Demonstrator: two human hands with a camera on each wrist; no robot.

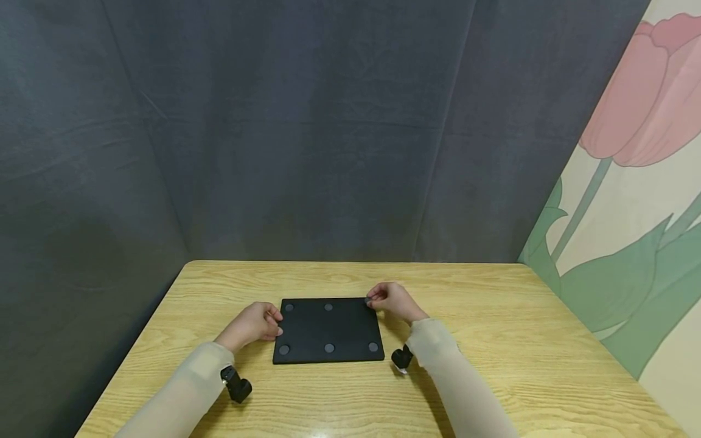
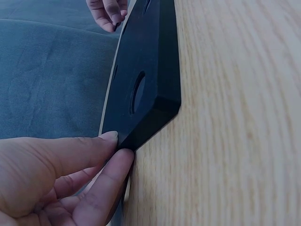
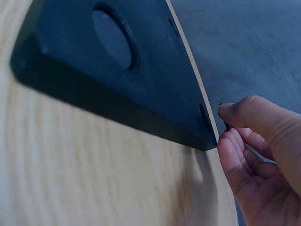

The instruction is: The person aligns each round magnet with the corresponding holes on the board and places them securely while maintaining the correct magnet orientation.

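A flat black board (image 1: 328,331) with round grey spots (image 1: 329,348) along its near and far edges lies on the table. My left hand (image 1: 257,325) pinches the board's left edge; in the left wrist view, the thumb (image 2: 89,150) lies at the top edge and a finger presses the side. At the far right corner, my right hand (image 1: 391,299) pinches a small dark disc (image 3: 225,120) between thumb and fingers. The disc shows nearly edge-on in the right wrist view, beside a round recess (image 3: 205,117) in that corner.
The wooden table (image 1: 493,340) extends around the board. A dark grey curtain (image 1: 328,134) hangs behind and to the left. On the right is a wall painted with a tulip (image 1: 630,97). Small black cameras (image 1: 237,384) are on both wrists.
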